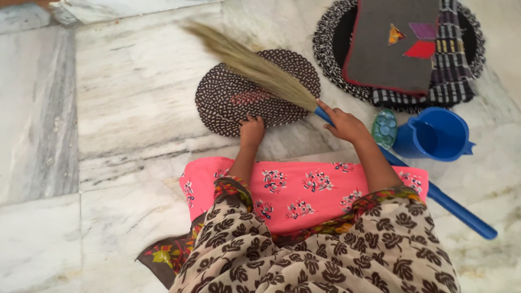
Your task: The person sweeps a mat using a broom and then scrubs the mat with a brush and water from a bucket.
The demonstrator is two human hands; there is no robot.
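Note:
My right hand [345, 125] grips a grass broom [255, 68] at the top of its blue handle [461, 211], index finger stretched along it. The straw bristles lie slanted across a small oval braided mat [228, 103], dark brown with pale flecks, on the marble floor. My left hand [252, 130] presses down on the near edge of that mat with its fingers curled over the rim. The broom handle runs back under my right arm toward the lower right.
A larger round black-and-white braided mat [331, 49] lies at the upper right, with a grey mat [391, 43] and a striped cloth [450, 70] stacked on it. A blue plastic jug [434, 135] and a small green-blue object [384, 128] stand right of my right hand. Pink floral cloth [304, 190] covers my knees.

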